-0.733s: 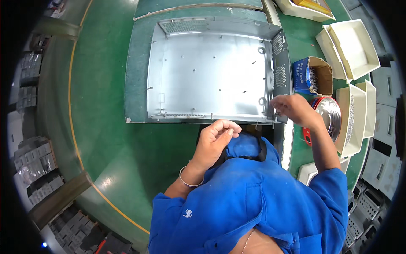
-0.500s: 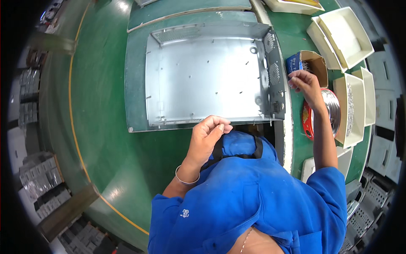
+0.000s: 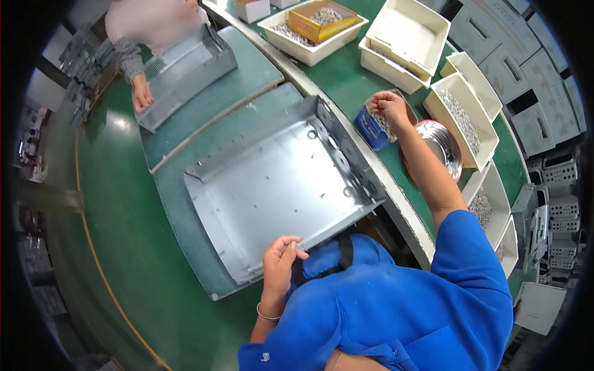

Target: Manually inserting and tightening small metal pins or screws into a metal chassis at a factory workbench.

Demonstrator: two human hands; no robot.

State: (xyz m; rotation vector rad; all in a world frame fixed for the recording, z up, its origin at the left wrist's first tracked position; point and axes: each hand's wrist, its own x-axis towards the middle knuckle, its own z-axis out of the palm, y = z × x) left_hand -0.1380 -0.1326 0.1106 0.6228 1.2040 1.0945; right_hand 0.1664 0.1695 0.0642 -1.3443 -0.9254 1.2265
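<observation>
A shallow grey sheet-metal chassis (image 3: 272, 185) lies open side up on the green board, with several small posts standing on its floor and round holes in its right wall. At its near edge is my left hand (image 3: 279, 263), thumb and fingers pinched together; whatever they hold is too small or hidden. Over on the right, my right hand (image 3: 390, 108) is above a blue cardboard box (image 3: 373, 131) of small metal parts. Its fingers are bent closed, and I cannot make out what is between them. Beside the box stands a round red tin (image 3: 440, 145) with a shiny inside.
Cream plastic bins (image 3: 459, 127) with small metal parts line the right bench. A yellow box (image 3: 309, 21) sits in another bin at the back. At the far left, a co-worker's hand (image 3: 142, 94) touches a second metal chassis (image 3: 185, 68).
My view has turned to the right, bringing the co-worker and more bins into sight. My right hand has moved from beside the blue box to over it. My left hand stays pinched near the chassis edge.
</observation>
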